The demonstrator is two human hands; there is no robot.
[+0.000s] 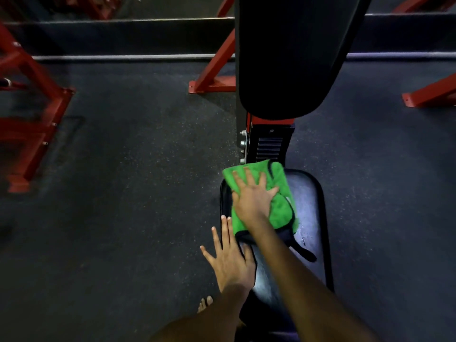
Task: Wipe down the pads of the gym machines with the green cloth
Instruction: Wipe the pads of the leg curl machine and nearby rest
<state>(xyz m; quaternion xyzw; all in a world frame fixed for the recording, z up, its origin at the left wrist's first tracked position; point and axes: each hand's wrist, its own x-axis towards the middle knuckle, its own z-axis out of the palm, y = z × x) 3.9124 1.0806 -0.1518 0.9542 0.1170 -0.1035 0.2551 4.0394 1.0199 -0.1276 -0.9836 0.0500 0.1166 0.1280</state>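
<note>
A green cloth [281, 206] with a dark border lies folded on the far left part of a black seat pad [312, 218]. My right hand [251, 196] presses flat on the cloth with its fingers spread. My left hand [229, 257] rests open on the seat pad's left edge, fingers straight and spread, just nearer than the cloth. A black back pad [291, 58] rises upright beyond the seat.
Red machine frames stand at the left [29, 119], behind the back pad [214, 70] and at the far right [429, 95]. A bolted bracket [269, 144] joins seat and back pad. The floor [135, 193] is dark speckled rubber. A bare foot [204, 304] stands left of the seat.
</note>
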